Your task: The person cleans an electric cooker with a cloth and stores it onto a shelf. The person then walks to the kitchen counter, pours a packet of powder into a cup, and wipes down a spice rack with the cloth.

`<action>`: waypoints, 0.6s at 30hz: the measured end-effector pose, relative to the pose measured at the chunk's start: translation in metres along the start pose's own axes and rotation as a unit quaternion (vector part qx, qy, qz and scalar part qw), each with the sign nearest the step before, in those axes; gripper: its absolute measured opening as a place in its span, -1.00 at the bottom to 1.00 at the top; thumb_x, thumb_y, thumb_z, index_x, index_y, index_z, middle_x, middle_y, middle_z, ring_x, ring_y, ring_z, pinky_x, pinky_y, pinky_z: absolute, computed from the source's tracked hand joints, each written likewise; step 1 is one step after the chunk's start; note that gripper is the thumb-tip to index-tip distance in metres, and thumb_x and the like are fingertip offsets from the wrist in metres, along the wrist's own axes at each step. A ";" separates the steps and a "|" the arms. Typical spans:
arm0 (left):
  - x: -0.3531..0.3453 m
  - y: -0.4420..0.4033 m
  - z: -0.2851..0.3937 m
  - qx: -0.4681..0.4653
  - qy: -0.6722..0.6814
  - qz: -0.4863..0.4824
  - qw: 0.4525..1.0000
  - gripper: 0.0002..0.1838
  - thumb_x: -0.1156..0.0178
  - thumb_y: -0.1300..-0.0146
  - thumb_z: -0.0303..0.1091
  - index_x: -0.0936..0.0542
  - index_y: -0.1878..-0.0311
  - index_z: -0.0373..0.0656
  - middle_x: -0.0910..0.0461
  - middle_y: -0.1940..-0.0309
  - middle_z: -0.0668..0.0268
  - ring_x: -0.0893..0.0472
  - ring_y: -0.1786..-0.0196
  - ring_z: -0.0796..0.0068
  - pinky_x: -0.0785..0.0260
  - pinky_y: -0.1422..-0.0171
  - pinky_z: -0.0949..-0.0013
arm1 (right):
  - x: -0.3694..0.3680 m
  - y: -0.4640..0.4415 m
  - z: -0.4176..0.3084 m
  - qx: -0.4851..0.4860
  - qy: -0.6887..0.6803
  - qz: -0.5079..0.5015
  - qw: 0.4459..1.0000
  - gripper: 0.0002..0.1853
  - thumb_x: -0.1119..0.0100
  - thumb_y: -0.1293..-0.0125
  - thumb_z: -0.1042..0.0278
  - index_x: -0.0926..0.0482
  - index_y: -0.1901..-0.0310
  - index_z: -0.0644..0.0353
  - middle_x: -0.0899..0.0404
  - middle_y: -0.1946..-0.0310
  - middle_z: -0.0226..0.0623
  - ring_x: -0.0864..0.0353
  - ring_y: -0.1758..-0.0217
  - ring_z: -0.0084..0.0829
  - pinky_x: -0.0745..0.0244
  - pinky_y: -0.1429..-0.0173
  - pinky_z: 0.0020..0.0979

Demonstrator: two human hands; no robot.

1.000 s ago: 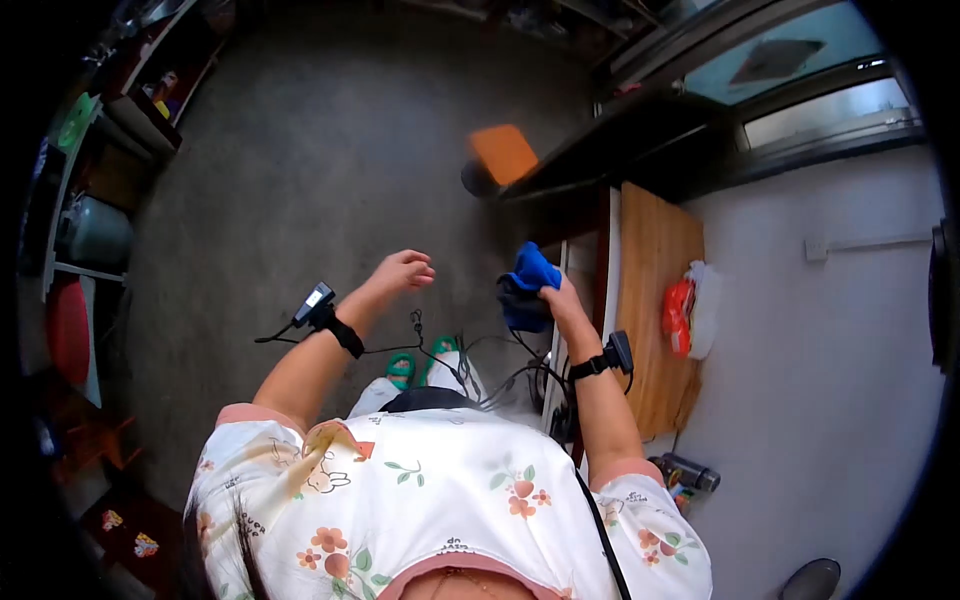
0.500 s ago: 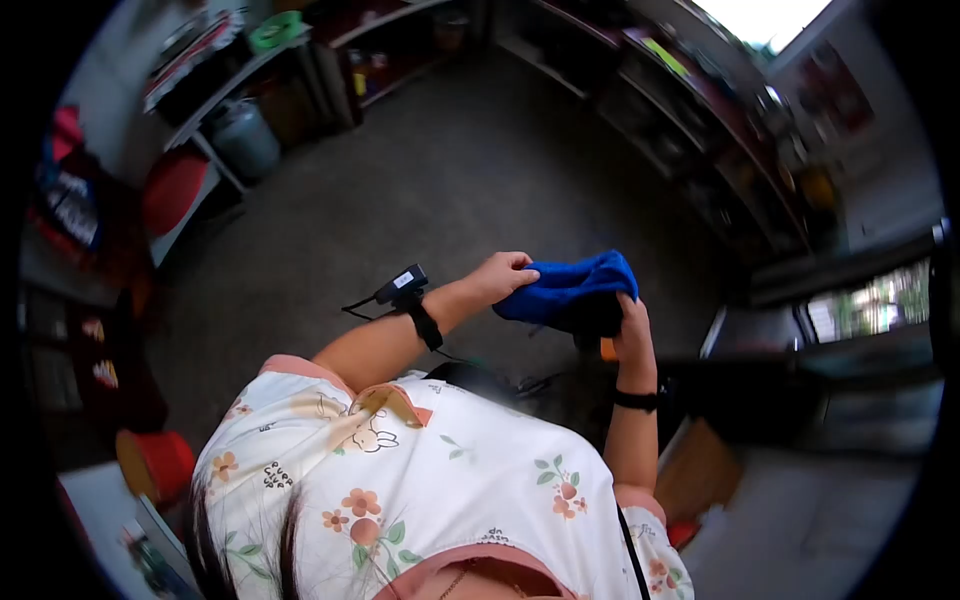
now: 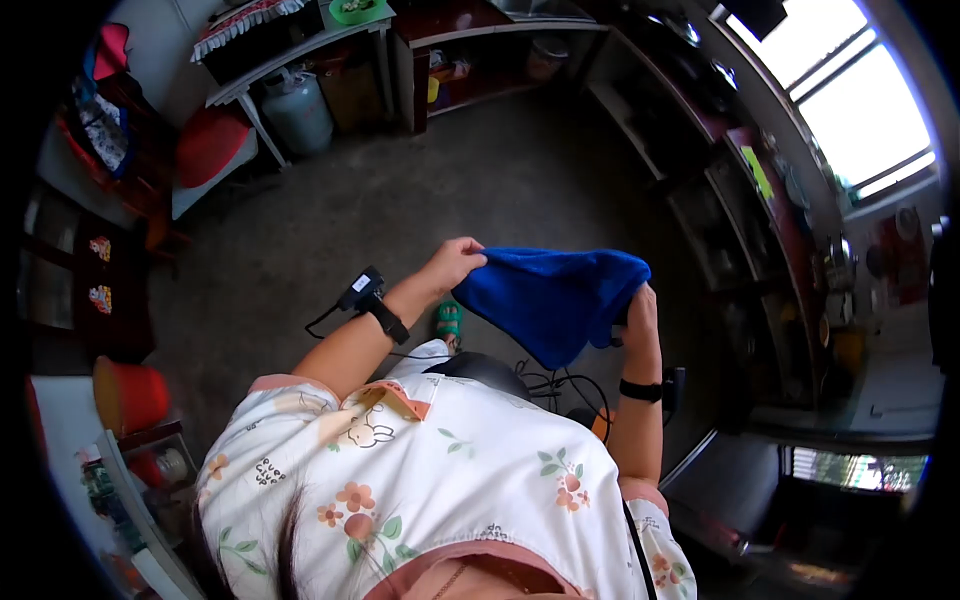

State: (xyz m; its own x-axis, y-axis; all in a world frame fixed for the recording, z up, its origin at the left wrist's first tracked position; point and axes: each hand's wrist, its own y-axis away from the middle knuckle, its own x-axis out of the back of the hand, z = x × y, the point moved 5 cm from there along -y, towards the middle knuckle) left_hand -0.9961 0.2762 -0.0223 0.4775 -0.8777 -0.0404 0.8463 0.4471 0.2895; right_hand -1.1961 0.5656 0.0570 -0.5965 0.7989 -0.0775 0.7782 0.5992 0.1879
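Note:
A blue cloth (image 3: 550,300) hangs stretched between my two hands over the floor. My left hand (image 3: 456,264) is closed, pinching its upper left corner between thumb and fingers. At the right, my right hand (image 3: 643,312) grips the opposite corner, where the fabric bunches and hides part of the fingers. The cloth's lower edge droops to a point in the middle. A black strap with a small black device (image 3: 361,288) sits on my left wrist. Another black strap (image 3: 641,390) is around my right wrist.
Black cables (image 3: 565,385) loop below the cloth, near a foot in a green sandal (image 3: 449,322). Ahead stand a grey gas cylinder (image 3: 297,110), a red round stool (image 3: 212,146) and shelving (image 3: 500,35). A long counter (image 3: 770,210) runs along the right under a window.
The blue cloth went from folded and bunched to spread out and hanging. My left hand moved left, widening the gap between the hands. The view shifted, showing more window and the foot.

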 end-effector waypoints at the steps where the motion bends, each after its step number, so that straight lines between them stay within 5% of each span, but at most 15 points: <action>1: 0.008 -0.037 -0.006 -0.004 0.000 0.010 1.000 -0.81 -0.28 -0.32 -0.38 -0.66 0.06 -0.24 -0.67 0.25 0.36 -0.59 0.19 0.60 -0.47 0.06 0.44 | -0.008 -0.038 -0.009 -0.005 -0.034 -0.002 0.999 -0.51 -0.01 -0.58 -0.11 -0.62 -0.12 0.19 -0.72 0.09 -0.31 -0.71 0.05 -0.41 -0.65 -0.06 -0.33; 6: 0.030 -0.131 0.023 0.037 0.000 0.025 0.999 -0.80 -0.28 -0.33 -0.38 -0.63 0.04 -0.24 -0.64 0.25 0.37 -0.57 0.21 0.61 -0.44 0.09 0.46 | -0.051 -0.151 -0.052 -0.034 -0.090 0.007 0.995 -0.53 0.01 -0.58 -0.11 -0.63 -0.09 0.16 -0.72 0.06 -0.28 -0.69 -0.02 -0.38 -0.61 -0.13 -0.28; 10: 0.020 -0.191 0.075 0.076 0.111 -0.056 0.989 -0.47 -0.29 -0.35 0.17 -0.62 -0.03 -0.15 -0.59 0.30 0.41 -0.55 0.27 0.58 -0.35 0.26 0.50 | -0.111 -0.242 -0.057 0.031 -0.032 -0.115 0.992 -0.53 -0.05 -0.52 0.12 -0.52 -0.28 0.28 -0.66 -0.07 -0.24 -0.67 -0.09 -0.36 -0.56 -0.20 -0.36; 12: 0.016 -0.214 0.091 0.123 0.215 -0.074 0.966 -0.38 -0.26 -0.32 0.32 -0.60 -0.07 -0.09 -0.61 0.26 0.39 -0.58 0.26 0.54 -0.40 0.22 0.47 | -0.156 -0.259 -0.039 -0.036 0.046 -0.172 0.983 -0.45 -0.14 -0.46 0.28 -0.41 -0.43 0.24 -0.55 -0.26 -0.19 -0.53 -0.29 -0.35 -0.38 -0.40 -0.31; 15: 0.037 -0.266 0.115 0.110 0.238 0.028 0.965 -0.51 -0.27 -0.37 0.08 -0.57 -0.12 -0.12 -0.66 0.09 0.24 -0.67 0.07 0.43 -0.56 0.01 0.31 | -0.195 -0.316 -0.050 -0.035 0.122 -0.299 0.946 -0.40 -0.14 -0.48 0.18 -0.35 -0.49 0.16 -0.55 -0.30 -0.16 -0.40 -0.45 -0.25 -0.18 -0.52 -0.21; 18: 0.057 -0.329 0.098 0.107 0.261 0.087 0.956 -0.65 -0.20 -0.38 -0.25 -0.55 -0.16 -0.17 -0.67 0.00 0.17 -0.70 -0.02 0.35 -0.59 -0.12 0.23 | -0.177 -0.425 -0.039 -0.072 0.095 -0.253 0.960 -0.38 -0.15 -0.49 0.12 -0.33 -0.52 0.06 -0.50 -0.35 -0.20 -0.39 -0.46 -0.24 -0.15 -0.53 -0.10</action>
State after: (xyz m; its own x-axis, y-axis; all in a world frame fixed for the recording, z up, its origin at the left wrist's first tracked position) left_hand -1.2708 0.0622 -0.0259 0.7060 -0.5637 -0.4287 0.7028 0.4828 0.5225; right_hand -1.4286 0.1680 0.0286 -0.9270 0.3747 -0.0176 0.3516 0.8843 0.3071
